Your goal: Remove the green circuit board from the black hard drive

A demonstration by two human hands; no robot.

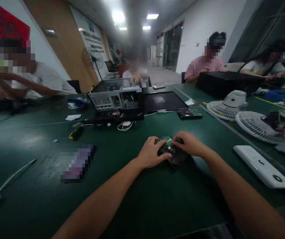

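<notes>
**Left hand (153,153) and right hand (189,143) meeting over a dark unit (179,157)**

At the far left, a person in a white top (49,74) is sitting at the green counter (132,199). A yellow-and-black tool (76,133) is lying beyond a blurred-out flat item (79,162). Further along, an open computer case (117,99) is standing near a white cable (126,127). In the middle, the left hand is gripping the unit's left side, thumb and fingers spread around it; the unit is resting on the counter, showing a green circuit board (167,138). The right hand is bringing its fingertips close together at the unit's far right; whether they are pinching anything, one cannot tell. Just beyond, a drive (189,113) is lying flat. Farther right, a white cover (263,166) is lying near two fan grilles (252,126).
</notes>
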